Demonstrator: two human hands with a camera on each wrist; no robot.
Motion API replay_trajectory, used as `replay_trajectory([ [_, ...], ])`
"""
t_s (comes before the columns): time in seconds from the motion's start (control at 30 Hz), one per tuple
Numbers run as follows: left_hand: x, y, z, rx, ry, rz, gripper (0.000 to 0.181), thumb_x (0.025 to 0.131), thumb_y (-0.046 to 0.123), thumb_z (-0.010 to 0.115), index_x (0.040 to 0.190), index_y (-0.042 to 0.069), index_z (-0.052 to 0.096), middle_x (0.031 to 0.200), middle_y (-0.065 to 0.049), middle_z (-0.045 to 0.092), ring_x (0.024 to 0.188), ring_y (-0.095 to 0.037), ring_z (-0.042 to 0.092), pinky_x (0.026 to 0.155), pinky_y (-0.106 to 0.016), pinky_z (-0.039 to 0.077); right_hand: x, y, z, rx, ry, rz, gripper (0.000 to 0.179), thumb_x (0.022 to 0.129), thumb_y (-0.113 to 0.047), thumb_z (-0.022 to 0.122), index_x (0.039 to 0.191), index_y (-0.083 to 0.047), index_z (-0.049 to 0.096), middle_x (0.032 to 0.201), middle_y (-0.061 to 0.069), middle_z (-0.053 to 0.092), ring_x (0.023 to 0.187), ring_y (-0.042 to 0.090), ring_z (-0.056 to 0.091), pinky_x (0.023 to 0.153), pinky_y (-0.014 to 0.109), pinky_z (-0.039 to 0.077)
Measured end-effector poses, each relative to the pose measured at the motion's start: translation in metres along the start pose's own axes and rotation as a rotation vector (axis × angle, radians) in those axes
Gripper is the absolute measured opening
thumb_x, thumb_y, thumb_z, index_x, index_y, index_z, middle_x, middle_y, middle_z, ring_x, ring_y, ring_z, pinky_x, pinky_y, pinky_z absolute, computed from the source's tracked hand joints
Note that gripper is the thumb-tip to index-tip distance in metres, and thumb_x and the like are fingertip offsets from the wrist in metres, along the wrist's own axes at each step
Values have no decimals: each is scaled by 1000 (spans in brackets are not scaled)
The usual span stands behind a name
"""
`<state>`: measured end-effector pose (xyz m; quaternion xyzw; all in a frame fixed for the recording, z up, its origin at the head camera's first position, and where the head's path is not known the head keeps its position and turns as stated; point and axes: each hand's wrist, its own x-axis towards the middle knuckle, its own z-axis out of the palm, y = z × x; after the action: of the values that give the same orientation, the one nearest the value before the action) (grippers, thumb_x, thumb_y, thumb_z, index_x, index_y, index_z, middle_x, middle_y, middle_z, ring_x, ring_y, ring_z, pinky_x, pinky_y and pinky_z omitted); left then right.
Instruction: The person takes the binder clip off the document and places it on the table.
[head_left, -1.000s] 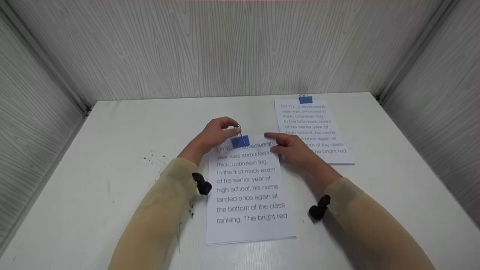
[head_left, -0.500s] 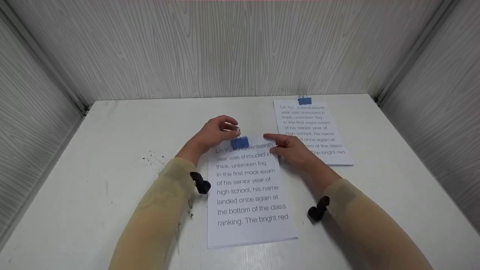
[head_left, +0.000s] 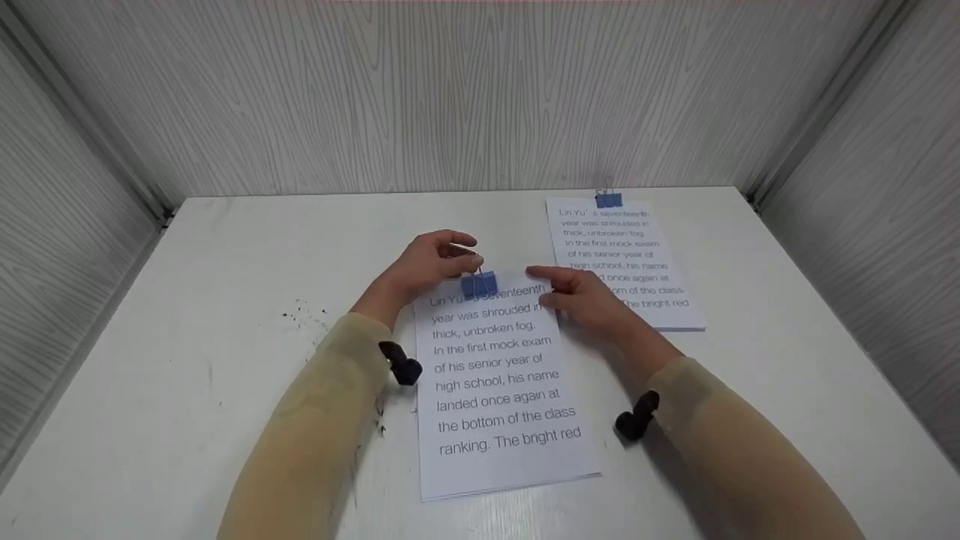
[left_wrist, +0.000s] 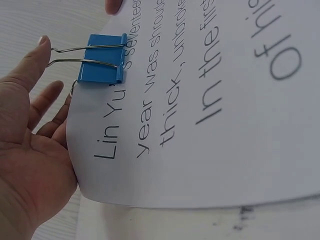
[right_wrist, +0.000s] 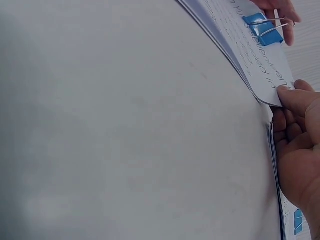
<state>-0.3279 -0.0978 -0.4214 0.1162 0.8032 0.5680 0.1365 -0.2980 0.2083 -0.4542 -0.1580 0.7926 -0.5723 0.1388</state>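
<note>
The clip (head_left: 478, 286) bites the top edge of the paper stack (head_left: 502, 469), near the middle of the frame. Handling it well likely means easing the front handle (left_wrist: 92, 47) over gently with the thumb while the sheets stay flush. The left hand (head_left: 426, 264) arches in from the lower left, thumb touching that handle, fingers relaxed, grip wide. The right hand (head_left: 592, 300), right of centre, has a narrow grip, pinching the stack's upper right corner, thumb on top.

Downward head view, close wrist views, shared clip (left_wrist: 101, 55)
</note>
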Motion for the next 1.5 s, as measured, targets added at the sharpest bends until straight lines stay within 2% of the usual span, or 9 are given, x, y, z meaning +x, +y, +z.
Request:
replay_trajectory([
  [0.13, -2, 3, 0, 3, 3, 6, 57, 95, 37, 83, 143, 13, 64, 124, -3, 73, 113, -23, 68, 107, -40, 51, -1, 0, 0, 17, 1, 4, 54, 102, -3, 68, 153, -16, 59, 133, 4, 73, 120, 24, 69, 94, 25, 52],
  [0.3, -4, 8, 1, 20, 26, 36, 49, 94, 36, 83, 137, 16, 68, 122, -3, 74, 113, -23, 68, 106, -40, 51, -2, -2, 0, 48, 14, 14, 53, 102, -3, 68, 152, -17, 61, 132, 6, 73, 118, 25, 71, 86, 24, 55],
  [0.5, -10, 14, -1, 49, 58, 65, 46, 95, 35, 83, 135, 17, 70, 121, -1, 74, 113, -20, 68, 107, -39, 50, -5, -9, 0, 28, 58, 41, 50, 100, -7, 72, 146, -25, 67, 125, 5, 76, 105, 23, 73, 72, 24, 52],
  [0.7, -16, 22, -6, 29, 63, 83, 44, 96, 32, 82, 134, 15, 70, 121, -3, 73, 113, -21, 67, 106, -39, 50, -10, -21, -1, 49, 37, -9, 49, 100, -5, 71, 148, -17, 66, 127, 7, 76, 113, 25, 74, 85, 30, 60],
  [0.9, -20, 29, -7, 24, 54, 107, 44, 96, 30, 83, 135, 14, 70, 121, -4, 73, 112, -20, 69, 105, -37, 52, -13, -24, -2, 70, 26, -35, 51, 100, -3, 71, 150, -10, 62, 128, 10, 75, 116, 25, 73, 88, 32, 61],
  [1.27, -21, 36, -2, -12, 48, 139, 52, 95, 23, 83, 140, 8, 63, 121, -7, 71, 110, -19, 71, 103, -33, 54, -12, -26, 4, 75, 26, 6, 49, 99, -3, 73, 145, -20, 69, 129, 9, 75, 116, 26, 73, 88, 33, 61],
  [1.5, -23, 42, -8, -31, 98, 182, 53, 97, 20, 81, 144, 6, 59, 120, -8, 71, 110, -19, 71, 103, -33, 55, -10, -25, 5, 45, 18, 14, 49, 100, -6, 72, 146, -23, 67, 127, 6, 76, 114, 25, 74, 84, 32, 61],
])
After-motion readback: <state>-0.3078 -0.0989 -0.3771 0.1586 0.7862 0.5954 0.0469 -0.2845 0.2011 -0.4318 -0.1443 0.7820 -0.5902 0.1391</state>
